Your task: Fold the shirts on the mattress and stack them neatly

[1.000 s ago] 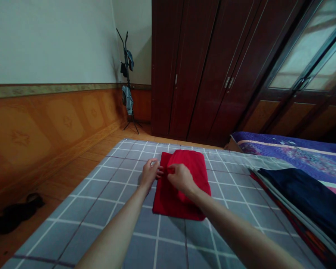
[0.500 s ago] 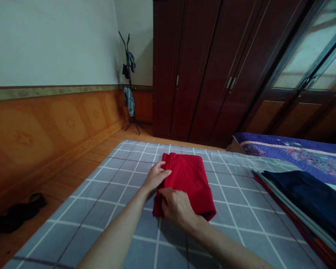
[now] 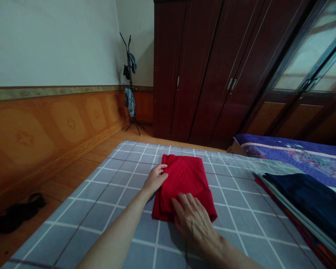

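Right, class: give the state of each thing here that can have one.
Red cloth, folded, lying flat
Left hand, open at the cloth's left edge
Right hand, open on the cloth's near part
Dark blue cloth, folded
Checked sheet, spread out
Wardrobe doors, shut
Glazed doors, apparently shut
Coat rack, upright, loaded
Purple cover, spread out

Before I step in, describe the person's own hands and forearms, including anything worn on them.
The left hand and right hand are bare, with no gloves and no rings that I can see. The left forearm and right forearm show no sleeves, watch or bracelet. Raised, cord-like ridges run along the back of the right hand.
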Available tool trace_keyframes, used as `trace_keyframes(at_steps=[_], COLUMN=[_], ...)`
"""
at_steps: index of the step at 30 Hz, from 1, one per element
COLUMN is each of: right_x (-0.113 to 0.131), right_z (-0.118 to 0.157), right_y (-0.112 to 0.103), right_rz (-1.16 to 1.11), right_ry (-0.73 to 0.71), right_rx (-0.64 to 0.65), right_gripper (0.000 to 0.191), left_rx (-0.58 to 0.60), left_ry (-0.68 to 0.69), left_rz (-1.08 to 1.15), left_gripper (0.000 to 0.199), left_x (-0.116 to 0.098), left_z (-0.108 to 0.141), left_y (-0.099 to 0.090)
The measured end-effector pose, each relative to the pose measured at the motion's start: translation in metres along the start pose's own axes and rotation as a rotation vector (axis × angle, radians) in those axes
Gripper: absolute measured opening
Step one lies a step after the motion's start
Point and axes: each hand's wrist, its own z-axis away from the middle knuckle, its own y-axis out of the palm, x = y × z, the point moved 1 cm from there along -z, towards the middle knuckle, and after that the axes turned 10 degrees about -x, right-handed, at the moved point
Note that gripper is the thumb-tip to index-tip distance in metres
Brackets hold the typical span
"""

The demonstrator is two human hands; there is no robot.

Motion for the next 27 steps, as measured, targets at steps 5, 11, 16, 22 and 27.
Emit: trace_keyframes(at_steps=[5,11,16,22,27], right_x=[-0.008,0.0,-0.001,0.002,0.006], right_z=[-0.009,-0.036,-0.042,-0.027,-0.024], right_y=[-0.012,-0.009,-0.009,-0.005,0.0], right_rz=[0.022,-0.042,-0.098,-0.07,-0.114], right_ry=[-0.049,-0.183,-0.134,-0.209,-0.174], right_rx=[0.083,0.188,0.191,0.189,0.162], right_gripper=[0.033,0.012,0.011,0.007,0.005], left_rx=[-0.028,-0.069,-0.083,-0.182,-0.133], left_ry=[0.017,0.036,0.065,0.175,0.384], left_rz=[-0.029,-0.087,-0.171,-0.338,-0.408], left_gripper=[0.037,0.033,0.031,0.029,0.033], left_x=[-0.001,-0.007,-0.005,-0.012,-0.043], left_z=[0.0,0.0,-0.004,-0.001,0.022], left_y=[-0.001,-0.004,-0.006,-0.005,0.012])
